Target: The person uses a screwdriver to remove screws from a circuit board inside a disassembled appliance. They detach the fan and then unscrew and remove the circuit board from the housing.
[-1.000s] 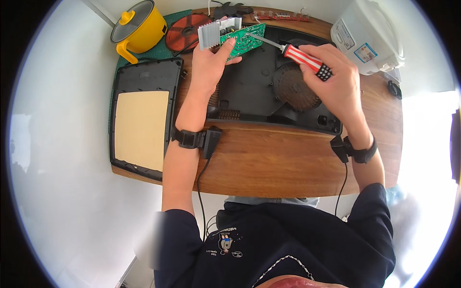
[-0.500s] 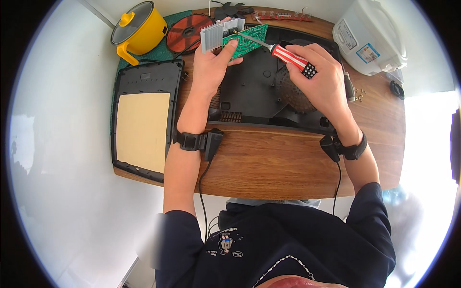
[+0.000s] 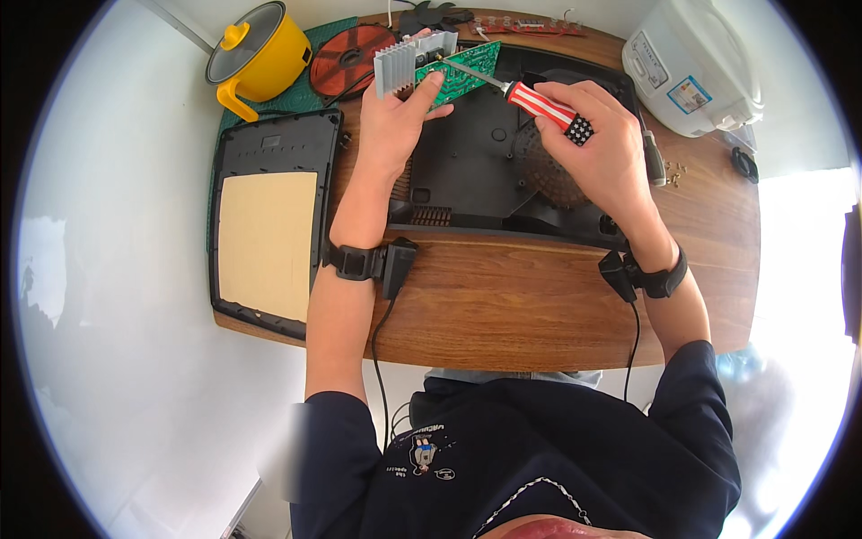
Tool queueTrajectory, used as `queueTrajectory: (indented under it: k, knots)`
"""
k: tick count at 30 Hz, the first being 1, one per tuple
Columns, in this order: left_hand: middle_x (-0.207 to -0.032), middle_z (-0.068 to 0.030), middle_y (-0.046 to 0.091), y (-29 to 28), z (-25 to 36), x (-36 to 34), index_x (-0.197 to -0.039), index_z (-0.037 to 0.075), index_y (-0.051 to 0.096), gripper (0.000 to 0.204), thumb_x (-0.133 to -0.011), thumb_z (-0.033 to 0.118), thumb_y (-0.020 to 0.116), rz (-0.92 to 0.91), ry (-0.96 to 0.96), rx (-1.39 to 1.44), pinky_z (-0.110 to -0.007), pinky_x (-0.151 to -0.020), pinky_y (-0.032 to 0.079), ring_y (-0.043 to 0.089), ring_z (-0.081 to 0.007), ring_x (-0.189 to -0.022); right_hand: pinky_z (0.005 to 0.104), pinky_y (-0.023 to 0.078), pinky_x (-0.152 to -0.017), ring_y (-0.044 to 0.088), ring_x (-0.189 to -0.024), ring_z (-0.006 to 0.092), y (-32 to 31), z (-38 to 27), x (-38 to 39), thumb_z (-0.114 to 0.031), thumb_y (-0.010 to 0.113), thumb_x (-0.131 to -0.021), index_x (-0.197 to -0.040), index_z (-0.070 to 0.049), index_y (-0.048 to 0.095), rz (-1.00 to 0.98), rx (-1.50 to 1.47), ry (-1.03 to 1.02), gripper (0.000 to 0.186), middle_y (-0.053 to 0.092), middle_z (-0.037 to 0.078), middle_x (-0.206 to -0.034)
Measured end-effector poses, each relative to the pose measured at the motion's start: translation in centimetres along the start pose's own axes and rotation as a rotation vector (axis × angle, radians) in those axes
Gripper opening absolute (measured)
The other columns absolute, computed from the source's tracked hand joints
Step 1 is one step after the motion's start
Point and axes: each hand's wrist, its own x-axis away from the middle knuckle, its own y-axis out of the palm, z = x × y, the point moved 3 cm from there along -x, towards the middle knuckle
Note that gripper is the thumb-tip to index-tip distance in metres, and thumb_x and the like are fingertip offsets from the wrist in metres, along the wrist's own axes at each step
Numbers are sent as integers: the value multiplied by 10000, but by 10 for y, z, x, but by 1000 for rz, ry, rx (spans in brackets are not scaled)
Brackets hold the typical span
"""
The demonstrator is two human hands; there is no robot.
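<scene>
Raised over the table, my left hand grips a green circuit board with a finned silver heat sink on its left side. My left thumb presses on the board's face. My right hand is wrapped round a screwdriver with a red-and-white striped handle. Its shaft slants up and left across the board, and the tip is by the heat sink; whether it touches a screw is too small to tell. Beneath both hands lies a black plastic housing with a round grille.
On the left lies a black-framed panel. Behind it stand a yellow pot and a red coil disc. A black fan sits at the back. A white rice cooker stands right, near loose screws and a grey-handled tool.
Hardly anything differs. Both hands keep their places, with the board and screwdriver in nearly the same pose; the view has shifted very slightly.
</scene>
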Motion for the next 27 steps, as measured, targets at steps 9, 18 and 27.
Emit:
queueTrajectory:
  k: [9, 18, 27]
  knots:
    - [-1202, -26, 668, 1, 1, 0, -1510, 133, 528, 528, -1005, 128, 683, -9, -6, -18, -340, -842, 638, 615, -92, -1006, 305, 534, -830, 691, -883, 231, 0, 3, 1, -93, 746, -863, -1147, -73, 753, 3, -18, 10, 285, 717, 77, -998]
    - [-1270, -38, 659, 0, -1, 0, -1511, 124, 523, 531, -1004, 111, 682, -14, -6, -20, -343, -847, 641, 616, -102, -1055, 309, 545, -853, 701, -921, 207, 0, 4, 5, -94, 781, -854, -1161, -69, 746, -15, 21, -13, 310, 717, 67, -1066]
    - [-1345, -38, 635, 2, -1, -1, -1508, 122, 527, 522, -1008, 93, 671, -15, -6, -30, -332, -849, 639, 622, -109, -1081, 335, 556, -950, 700, -998, 211, -4, 25, 9, -191, 548, -1072, -1275, 64, 599, -37, -1136, 563, 330, 698, 147, -1121]
